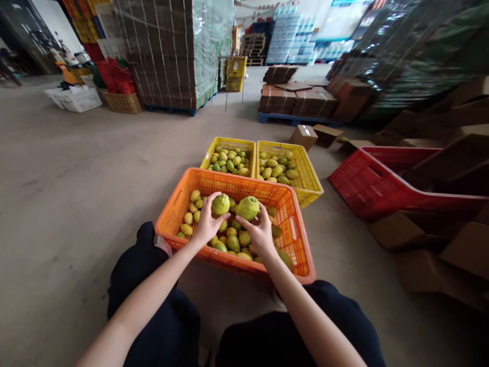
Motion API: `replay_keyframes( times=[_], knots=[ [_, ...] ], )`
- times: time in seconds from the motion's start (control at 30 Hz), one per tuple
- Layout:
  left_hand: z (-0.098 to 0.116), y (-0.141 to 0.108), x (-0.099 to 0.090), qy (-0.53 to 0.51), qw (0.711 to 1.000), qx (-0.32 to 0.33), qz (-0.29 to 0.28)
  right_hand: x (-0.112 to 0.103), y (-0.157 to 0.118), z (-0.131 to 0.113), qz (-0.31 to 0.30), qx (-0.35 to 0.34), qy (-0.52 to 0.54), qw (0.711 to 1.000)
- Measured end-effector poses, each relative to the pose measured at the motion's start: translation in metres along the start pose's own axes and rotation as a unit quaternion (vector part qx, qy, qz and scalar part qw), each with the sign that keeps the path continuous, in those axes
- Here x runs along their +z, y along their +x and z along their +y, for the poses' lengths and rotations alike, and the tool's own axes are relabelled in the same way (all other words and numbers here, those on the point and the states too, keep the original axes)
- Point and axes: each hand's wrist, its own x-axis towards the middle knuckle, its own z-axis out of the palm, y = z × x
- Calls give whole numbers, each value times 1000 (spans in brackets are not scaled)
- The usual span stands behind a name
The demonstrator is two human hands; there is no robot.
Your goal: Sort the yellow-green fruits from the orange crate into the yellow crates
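2 pcs. up, plenty left: roundish yellow-green L fruit (220, 204) & R fruit (248, 208) are over the orange plastic mesh crate (229, 184), where lots more loose yellow-green fruit (233, 242) lies; left yellow plastic crate (234, 144) & right yellow plastic crate (307, 171) behind hold some too. L hand (207, 220) & R hand (262, 232) each grip one, thumb vs. fingers, forearms fwd & converging.
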Motion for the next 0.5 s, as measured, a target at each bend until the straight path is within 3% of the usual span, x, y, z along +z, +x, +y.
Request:
replay_keyframes(
  times=[0.17, 0.27, 0.33, 0.4, 0.5],
  knots=[
    [6, 2, 0, -53, 998, -43, 3, 0, -1, -2, 0, 1, 9, 1000],
    [15, 4, -2, -158, 978, -132, -8, 1, -2, -7, -13, 28, 25, 999],
    [22, 6, -5, -266, 936, -229, -25, 1, -3, -12, -29, 76, 57, 995],
    [29, 8, -9, -366, 875, -313, -48, 2, -4, -18, -46, 126, 106, 985],
    [37, 12, -14, -445, 818, -354, -85, 4, -6, -25, -69, 166, 160, 971]
  ],
)
